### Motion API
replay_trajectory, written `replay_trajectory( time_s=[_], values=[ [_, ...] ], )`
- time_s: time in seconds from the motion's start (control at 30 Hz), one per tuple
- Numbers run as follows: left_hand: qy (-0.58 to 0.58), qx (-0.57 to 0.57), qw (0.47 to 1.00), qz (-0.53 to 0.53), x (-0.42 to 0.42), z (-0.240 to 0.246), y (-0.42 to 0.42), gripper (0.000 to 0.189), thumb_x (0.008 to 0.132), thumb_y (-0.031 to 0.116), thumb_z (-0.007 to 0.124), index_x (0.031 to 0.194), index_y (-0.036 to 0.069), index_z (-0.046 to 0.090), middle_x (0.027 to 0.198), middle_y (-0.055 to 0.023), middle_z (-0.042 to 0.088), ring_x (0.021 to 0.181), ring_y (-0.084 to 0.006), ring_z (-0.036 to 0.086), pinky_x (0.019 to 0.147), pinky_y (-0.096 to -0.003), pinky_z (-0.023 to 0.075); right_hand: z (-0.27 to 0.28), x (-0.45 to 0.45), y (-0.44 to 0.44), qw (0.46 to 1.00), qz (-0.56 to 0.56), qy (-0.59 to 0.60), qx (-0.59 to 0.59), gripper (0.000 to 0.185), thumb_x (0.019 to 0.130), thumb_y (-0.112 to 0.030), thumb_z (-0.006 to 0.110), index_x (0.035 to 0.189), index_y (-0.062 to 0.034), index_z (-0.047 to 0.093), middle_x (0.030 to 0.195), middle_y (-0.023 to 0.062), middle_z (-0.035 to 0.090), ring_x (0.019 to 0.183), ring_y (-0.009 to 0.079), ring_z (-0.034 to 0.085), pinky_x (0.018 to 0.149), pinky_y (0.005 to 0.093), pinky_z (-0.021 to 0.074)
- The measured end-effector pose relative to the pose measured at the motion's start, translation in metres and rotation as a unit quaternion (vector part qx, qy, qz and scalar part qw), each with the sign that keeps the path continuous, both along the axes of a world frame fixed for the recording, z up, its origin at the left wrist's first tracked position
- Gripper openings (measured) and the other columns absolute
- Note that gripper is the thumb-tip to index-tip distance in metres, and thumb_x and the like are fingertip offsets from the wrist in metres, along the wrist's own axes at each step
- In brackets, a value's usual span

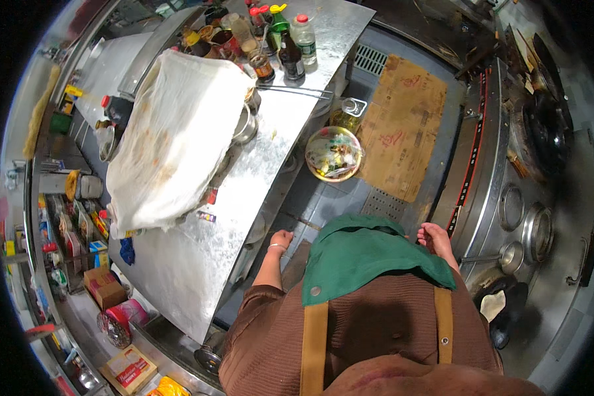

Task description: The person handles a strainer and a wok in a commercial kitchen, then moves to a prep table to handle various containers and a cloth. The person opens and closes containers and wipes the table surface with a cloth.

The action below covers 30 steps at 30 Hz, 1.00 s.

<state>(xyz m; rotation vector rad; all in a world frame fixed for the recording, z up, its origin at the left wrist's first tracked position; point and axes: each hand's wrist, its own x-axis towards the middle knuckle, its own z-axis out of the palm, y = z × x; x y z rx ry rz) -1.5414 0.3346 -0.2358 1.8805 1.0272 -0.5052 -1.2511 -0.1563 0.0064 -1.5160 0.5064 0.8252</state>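
My left hand (280, 239) hangs beside the steel worktable (247, 198), its fingers loosely bent and nothing seen in them. It wears a pale bracelet at the wrist. On the other side of my green apron (371, 252), my right hand (434, 236) is raised near the front of the stove counter (492, 123), its fingers half curled around nothing. A white cloth (173, 133) covers a large part of the worktable and hides most of what is under it. A metal pot (246, 126) shows at the cloth's edge, near a pair of long chopsticks (297, 91).
Sauce bottles (291, 59) crowd the table's far end. On the tiled floor stand a waste bin (333, 154) and an oil jug (349, 113), beside flattened cardboard (401, 128). The stove side holds a blackened wok (547, 133) and a steel ladle (511, 257). Stocked shelves (72, 227) line the left.
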Motion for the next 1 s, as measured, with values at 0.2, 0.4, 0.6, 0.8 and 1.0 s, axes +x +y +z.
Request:
replay_trajectory(
  time_s=[0.2, 0.4, 0.6, 0.8, 1.0],
  values=[
    [0.088, 0.019, 0.996, -0.010, 0.009, -0.012, -0.009, 0.039, 0.088, 0.039, 0.062, 0.093, 0.002, 0.073, 0.100, -0.0236, 0.071, 0.101, -0.0409, 0.066, 0.090, -0.0457, 0.0514, -0.010, 0.082, 0.014, 0.999, 0.042, 0.014, -0.023, 0.026, 0.104, -0.019, 0.053, 0.119, 0.0003, 0.063, 0.096, 0.0094, 0.068, 0.083, 0.0178, 0.068, 0.071, 0.0308, 0.0577],
    [0.035, 0.101, 0.994, 0.013, 0.123, 0.019, -0.042, 0.035, 0.087, 0.037, 0.069, 0.096, 0.004, 0.070, 0.095, -0.0197, 0.071, 0.092, -0.0366, 0.068, 0.080, -0.0439, 0.0524, -0.024, 0.186, 0.017, 0.997, 0.071, 0.023, -0.013, 0.025, 0.103, -0.019, 0.055, 0.117, 0.0000, 0.063, 0.095, 0.0094, 0.068, 0.081, 0.0179, 0.067, 0.071, 0.0306, 0.0576],
    [-0.212, 0.222, 0.940, 0.146, 0.330, 0.096, -0.060, 0.015, 0.086, 0.018, 0.068, 0.095, 0.006, 0.066, 0.091, -0.0152, 0.065, 0.085, -0.0340, 0.065, 0.079, -0.0425, 0.0534, -0.055, 0.345, 0.002, 0.994, 0.096, 0.029, 0.042, 0.025, 0.102, -0.019, 0.056, 0.116, 0.0004, 0.063, 0.094, 0.0102, 0.069, 0.079, 0.0196, 0.067, 0.069, 0.0313, 0.0569],
    [-0.258, 0.347, 0.841, 0.327, 0.477, 0.175, -0.015, 0.026, 0.090, 0.012, 0.067, 0.111, -0.001, 0.063, 0.101, -0.0171, 0.062, 0.089, -0.0295, 0.065, 0.080, -0.0382, 0.0537, -0.053, 0.485, -0.044, 0.994, 0.095, 0.044, 0.019, 0.024, 0.102, -0.018, 0.055, 0.117, -0.0008, 0.063, 0.093, 0.0100, 0.069, 0.078, 0.0199, 0.068, 0.067, 0.0332, 0.0574],
    [-0.248, 0.401, 0.798, 0.375, 0.514, 0.192, 0.055, 0.031, 0.086, 0.011, 0.070, 0.113, -0.002, 0.061, 0.107, -0.0175, 0.061, 0.093, -0.0290, 0.064, 0.086, -0.0392, 0.0530, -0.048, 0.570, -0.047, 0.994, 0.107, 0.022, -0.005, 0.023, 0.101, -0.017, 0.057, 0.114, -0.0005, 0.065, 0.092, 0.0097, 0.070, 0.076, 0.0191, 0.068, 0.065, 0.0320, 0.0578]
  ],
)
